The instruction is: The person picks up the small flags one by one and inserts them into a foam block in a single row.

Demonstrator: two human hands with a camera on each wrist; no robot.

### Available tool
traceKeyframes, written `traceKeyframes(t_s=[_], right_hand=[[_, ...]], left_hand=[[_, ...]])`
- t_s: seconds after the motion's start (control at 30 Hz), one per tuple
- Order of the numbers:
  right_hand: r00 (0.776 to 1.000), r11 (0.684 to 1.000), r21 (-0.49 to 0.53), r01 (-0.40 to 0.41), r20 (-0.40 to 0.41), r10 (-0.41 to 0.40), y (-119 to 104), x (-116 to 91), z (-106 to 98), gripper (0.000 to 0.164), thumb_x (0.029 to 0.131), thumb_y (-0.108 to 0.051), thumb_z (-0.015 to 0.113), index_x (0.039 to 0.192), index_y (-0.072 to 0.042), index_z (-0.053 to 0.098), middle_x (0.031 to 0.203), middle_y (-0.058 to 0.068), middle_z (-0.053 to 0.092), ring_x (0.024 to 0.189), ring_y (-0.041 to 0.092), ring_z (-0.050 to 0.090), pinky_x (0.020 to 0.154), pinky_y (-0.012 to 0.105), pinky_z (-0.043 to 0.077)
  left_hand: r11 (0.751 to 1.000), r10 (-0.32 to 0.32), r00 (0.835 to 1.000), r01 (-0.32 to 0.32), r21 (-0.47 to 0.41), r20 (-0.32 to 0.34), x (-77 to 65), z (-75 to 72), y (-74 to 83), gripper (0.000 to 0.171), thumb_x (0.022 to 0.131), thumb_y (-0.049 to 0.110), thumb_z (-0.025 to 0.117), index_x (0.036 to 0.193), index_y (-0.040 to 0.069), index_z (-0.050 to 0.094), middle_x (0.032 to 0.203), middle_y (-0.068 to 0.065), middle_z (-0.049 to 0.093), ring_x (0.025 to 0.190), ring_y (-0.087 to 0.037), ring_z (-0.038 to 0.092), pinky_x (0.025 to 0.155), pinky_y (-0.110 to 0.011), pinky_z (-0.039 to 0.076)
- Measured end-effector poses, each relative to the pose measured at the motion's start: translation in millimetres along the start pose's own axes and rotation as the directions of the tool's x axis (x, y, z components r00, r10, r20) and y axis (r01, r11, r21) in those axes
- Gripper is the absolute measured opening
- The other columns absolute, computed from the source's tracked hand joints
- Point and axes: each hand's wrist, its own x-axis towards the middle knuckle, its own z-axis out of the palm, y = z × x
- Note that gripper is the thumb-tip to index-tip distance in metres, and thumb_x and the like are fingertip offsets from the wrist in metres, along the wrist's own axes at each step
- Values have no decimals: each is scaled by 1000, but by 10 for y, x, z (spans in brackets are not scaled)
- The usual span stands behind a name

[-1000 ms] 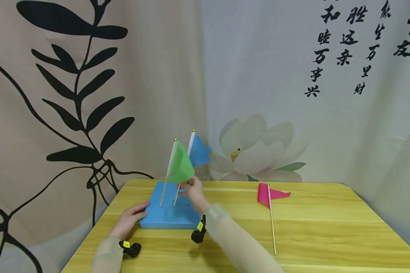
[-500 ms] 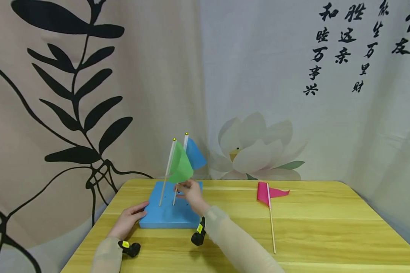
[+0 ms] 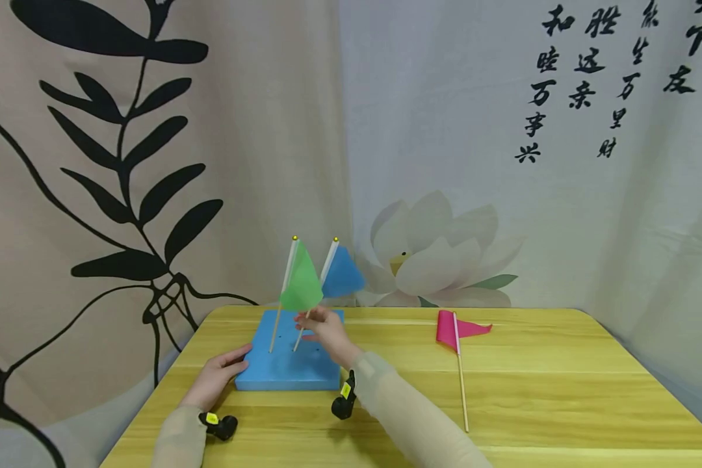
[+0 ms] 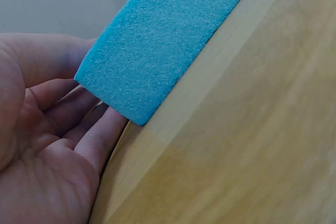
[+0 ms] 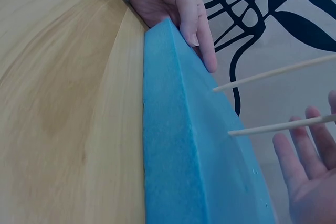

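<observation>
A blue foam block [image 3: 286, 378] lies on the wooden table, with a green flag [image 3: 301, 281] standing in it by its thin wooden stick. Behind the green cloth a blue flag [image 3: 343, 273] leans to the right, its stick's lower end at the block's top face. My right hand [image 3: 329, 331] pinches that stick low down, other fingers spread, as the right wrist view also shows (right hand [image 5: 312, 169]). At the block's left side, my left hand [image 3: 213, 376] rests its fingers and thumb against the edge; the left wrist view shows them at a corner [image 4: 113, 77] of the foam.
A pink flag [image 3: 446, 330] lies on the table [image 3: 538, 390] to the right, its stick pointing towards me. Small holes dot the block's top. Printed curtains hang behind the table's far edge.
The blue flag has tipped left, then back to the right, and its top sits lower now. My right hand keeps its pinch on the stick. My left hand stays at the block.
</observation>
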Motion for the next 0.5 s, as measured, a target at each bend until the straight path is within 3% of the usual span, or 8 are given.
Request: traceKeyframes(t_s=[0.1, 0.2, 0.3, 0.5], right_hand=[[1000, 1000, -1, -6, 13, 6, 0, -8, -7, 17, 95, -12, 62, 109, -1, 64, 118, 20, 64, 103, 25, 64, 88, 45, 54], [1000, 1000, 17, -6, -1, 6, 7, -22, -12, 12, 94, -10, 63, 103, -1, 63, 117, 18, 65, 107, 30, 63, 90, 49, 53], [1000, 999, 36, -2, -24, 2, 10, -41, -32, 11, 93, -8, 64, 100, 1, 63, 115, 17, 65, 107, 33, 62, 91, 53, 51], [1000, 999, 42, 6, -3, -6, -10, -97, -169, 30, 94, -7, 62, 119, 8, 59, 115, 19, 63, 105, 36, 62, 93, 57, 48]], left_hand=[[1000, -2, 1000, 2, 11, -5, -6, -9, 0, 53, 99, 18, 58, 145, -2, 42, 152, -21, 32, 141, -34, 27, 108, -28, 35], [1000, -4, 1000, 4, 19, 0, -18, -11, 9, 53, 99, 18, 57, 146, -1, 41, 153, -21, 31, 141, -35, 26, 111, -39, 32], [1000, -10, 1000, 10, 19, -4, -19, -5, 16, 53, 99, 18, 57, 146, -1, 41, 152, -21, 32, 141, -35, 27, 111, -38, 32], [1000, -11, 1000, 11, 17, -6, -15, 13, 26, 52, 99, 17, 57, 146, -2, 41, 152, -21, 31, 141, -35, 27, 111, -38, 32]])
